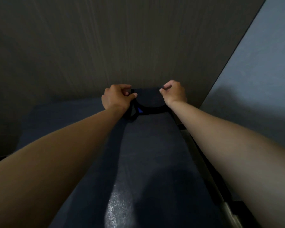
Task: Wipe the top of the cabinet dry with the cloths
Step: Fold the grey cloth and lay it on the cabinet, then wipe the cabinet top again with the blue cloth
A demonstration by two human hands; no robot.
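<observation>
I see both arms stretched to the far end of the cabinet top [155, 153], by the wall [122, 46]. The dark cloth [152, 100] lies spread between the hands: left hand [117, 97] fingers curl around its left edge, right hand [174, 92] fingers pinch its right corner.

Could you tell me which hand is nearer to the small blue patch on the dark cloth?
Left. The left hand grips the cloth just above the blue patch; the right hand holds the cloth's opposite corner, farther away.
</observation>
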